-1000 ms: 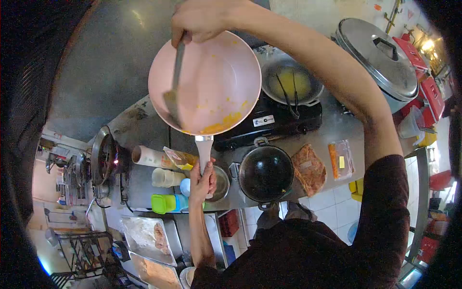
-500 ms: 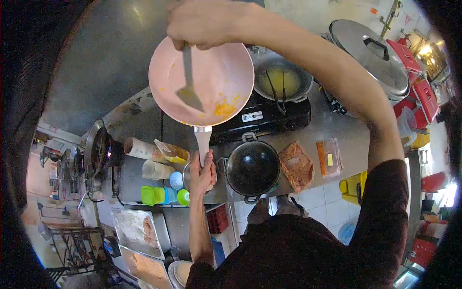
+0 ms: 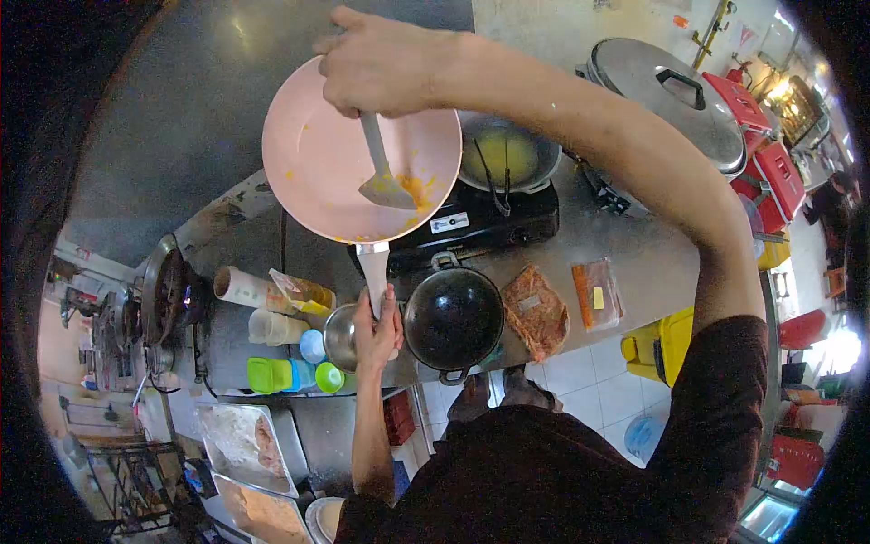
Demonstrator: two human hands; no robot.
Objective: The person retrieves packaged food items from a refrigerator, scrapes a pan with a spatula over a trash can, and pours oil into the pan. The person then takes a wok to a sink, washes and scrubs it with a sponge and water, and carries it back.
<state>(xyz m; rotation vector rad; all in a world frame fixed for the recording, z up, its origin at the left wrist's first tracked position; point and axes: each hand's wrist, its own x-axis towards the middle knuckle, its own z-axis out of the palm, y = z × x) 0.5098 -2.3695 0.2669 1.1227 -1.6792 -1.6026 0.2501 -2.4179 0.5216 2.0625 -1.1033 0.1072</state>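
Observation:
My left hand is wrapped round the handle of a pink pan, which is raised above the counter and the black stove. From the upper side, my right hand grips a grey spatula. The spatula's flat blade rests at the pan's inner surface, touching yellow-orange bits near the lower right of the pan. Below the pan, a black wok sits on the counter, and a metal bowl is partly hidden by my left hand.
A second pan with yellow liquid and tongs stands on the black stove. Packed meat and an orange packet lie right of the wok. A large lidded pot is at upper right; green containers are at left.
The spatula blade has moved rightward across the pan to the yellow-orange bits. My right hand has shifted with it. The view has shifted, so the counter items appear further left.

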